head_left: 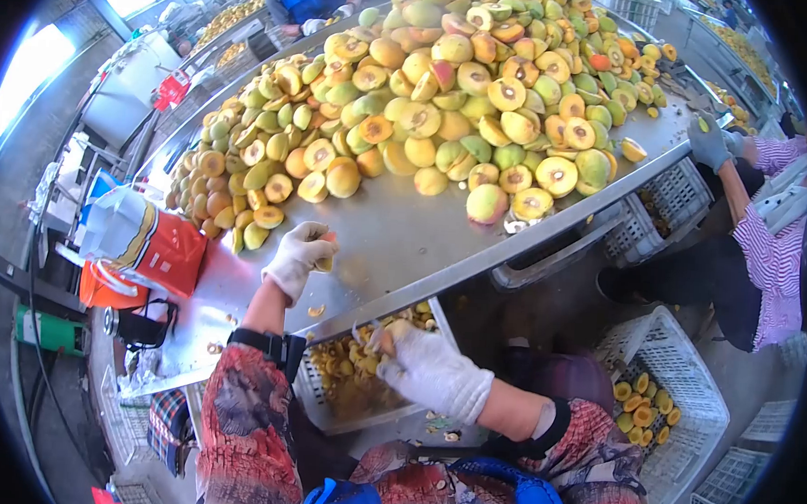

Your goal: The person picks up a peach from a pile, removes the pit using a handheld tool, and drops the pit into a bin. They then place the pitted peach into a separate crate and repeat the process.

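Observation:
My left hand (295, 257), in a white glove, is closed around a piece of yellow peach (328, 251) just above the metal table (395, 242). Most of that peach is hidden by the fingers. My right hand (429, 372), also gloved in white, hangs over a white crate (331, 422) of peach scraps (347, 363) below the table's near edge. Its fingers are curled together; a thin greyish thing seems to show at the fingertips, too blurred to name. A large heap of halved and whole peaches (420, 116) covers the far part of the table.
A white crate (710, 405) at my right holds peach halves (642, 410). Beyond it a person in a striped sleeve (764, 244) works at the table, one gloved hand (709, 142) near the edge. A red-and-white bag (171, 249) and a black strap (149, 325) are at the left.

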A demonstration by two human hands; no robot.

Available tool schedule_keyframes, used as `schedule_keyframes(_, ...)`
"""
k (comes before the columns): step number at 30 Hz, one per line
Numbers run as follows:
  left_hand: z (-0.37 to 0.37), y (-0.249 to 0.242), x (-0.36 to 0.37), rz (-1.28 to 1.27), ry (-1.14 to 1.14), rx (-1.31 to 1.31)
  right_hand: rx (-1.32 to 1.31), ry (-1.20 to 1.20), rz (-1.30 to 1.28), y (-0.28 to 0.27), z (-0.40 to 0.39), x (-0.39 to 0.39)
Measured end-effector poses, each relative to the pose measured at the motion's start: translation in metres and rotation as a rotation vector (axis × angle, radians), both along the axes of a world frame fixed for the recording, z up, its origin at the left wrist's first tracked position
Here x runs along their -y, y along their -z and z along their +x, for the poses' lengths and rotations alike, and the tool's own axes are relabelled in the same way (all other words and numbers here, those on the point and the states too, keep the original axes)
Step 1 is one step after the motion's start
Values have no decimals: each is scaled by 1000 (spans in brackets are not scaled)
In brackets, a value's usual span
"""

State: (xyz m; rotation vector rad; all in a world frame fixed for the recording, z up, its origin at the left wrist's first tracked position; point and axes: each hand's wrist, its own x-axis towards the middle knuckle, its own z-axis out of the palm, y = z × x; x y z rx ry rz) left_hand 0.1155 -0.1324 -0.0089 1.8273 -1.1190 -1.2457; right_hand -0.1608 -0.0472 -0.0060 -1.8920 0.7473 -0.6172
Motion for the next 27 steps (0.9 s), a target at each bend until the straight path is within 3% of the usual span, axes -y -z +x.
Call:
schedule_keyframes(3,-19,-22,-53,-213,-131,-725,25,17,-60,-4,2,2)
schedule_keyframes(7,-51,-19,-93,-333,-157,-1110,34,-20,-79,-4,7,-2)
schedule_keyframes(13,-102,-16,-120,-365,-394,-1094,-43,-3,-116,-4,8,-7)
schedule_keyframes(19,-122,-17,-127,-432,-544,-1046,83,214,-139,-9,0,3)
schedule_keyframes(24,-135,-11,-132,-410,-375,-930,94,293,-265,-17,-6,10)
schedule_keyframes(27,-140,5,-135,-371,-332,-1000,51,274,-350,-13,-5,5)
